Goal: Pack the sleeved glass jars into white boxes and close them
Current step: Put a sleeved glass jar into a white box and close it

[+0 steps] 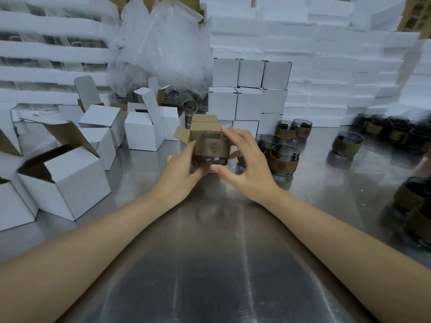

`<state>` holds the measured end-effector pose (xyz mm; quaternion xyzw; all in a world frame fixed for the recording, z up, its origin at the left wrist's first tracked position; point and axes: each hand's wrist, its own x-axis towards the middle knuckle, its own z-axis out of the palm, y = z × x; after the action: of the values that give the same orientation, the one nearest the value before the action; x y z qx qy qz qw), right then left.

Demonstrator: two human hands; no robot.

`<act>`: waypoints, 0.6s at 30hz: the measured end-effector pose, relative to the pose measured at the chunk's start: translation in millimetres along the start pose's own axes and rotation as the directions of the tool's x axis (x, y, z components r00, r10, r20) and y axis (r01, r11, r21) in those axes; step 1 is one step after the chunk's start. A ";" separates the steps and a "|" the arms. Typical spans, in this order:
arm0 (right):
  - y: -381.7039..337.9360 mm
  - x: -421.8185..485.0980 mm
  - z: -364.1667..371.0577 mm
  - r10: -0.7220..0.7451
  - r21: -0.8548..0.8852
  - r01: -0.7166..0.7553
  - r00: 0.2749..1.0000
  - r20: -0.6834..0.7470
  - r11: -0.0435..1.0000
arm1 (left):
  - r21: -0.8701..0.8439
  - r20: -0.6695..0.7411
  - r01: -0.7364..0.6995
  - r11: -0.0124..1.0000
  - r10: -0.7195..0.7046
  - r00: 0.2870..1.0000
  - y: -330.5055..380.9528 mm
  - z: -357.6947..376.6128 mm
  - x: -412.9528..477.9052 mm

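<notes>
At the left of the frame we see empty boxes point(63, 178). They are white outside and brown inside, and their flaps stand open. They sit close together on the metal table point(210, 264), and more of them point(144, 129) stand further back toward the centre. Behind those, at upper centre, a clear plastic bag point(163, 47) slumps over loose bare glasses.

At the centre, the left hand point(184, 176) curls round the lower left of an open box point(203, 127), with its thumb up beside the jar. We cannot see how much of the box is gripped, because the jar hides its body. The sleeved jar point(211, 148) sits right at that box's mouth with its thick glass base toward us. We cannot tell how far in it is. The right hand point(245, 164) pinches the jar, with the thumb under the base and the fingers spread over its top and right side.

Just right of the hands, a cluster of sleeved jars point(283, 159) stands upright on the table. Each is dark glass with a brown band. Behind them, closed boxes point(249, 89) are stacked three rows high. A single jar point(347, 143) stands further right, with blurred rows of more jars point(391, 129) along the right edge.

The table is brushed steel and reflects the arms. White foam slabs point(338, 66) are stacked as a wall across the back.
</notes>
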<state>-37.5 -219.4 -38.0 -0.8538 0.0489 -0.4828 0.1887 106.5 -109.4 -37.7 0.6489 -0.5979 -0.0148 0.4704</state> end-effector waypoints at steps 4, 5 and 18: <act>-1.8 1.7 -0.2 0.030 0.018 -0.028 0.989 -0.142 0.999 | 0.100 -0.022 -0.044 0.994 0.046 0.999 -2.2 2.1 0.2; -2.7 2.1 -0.6 0.036 0.022 -0.033 0.985 -0.169 0.999 | 0.123 -0.032 -0.061 0.991 0.065 0.997 -2.6 2.5 0.2; -8.8 4.1 0.2 -0.035 -0.042 0.022 0.942 -0.334 0.999 | 0.313 -0.029 -0.266 0.912 0.290 0.957 1.7 2.0 -4.9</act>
<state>-36.0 -212.3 -31.5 -0.7634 0.0768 -0.6223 0.1547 102.7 -106.5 -40.4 0.6222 -0.6612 0.1692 0.3835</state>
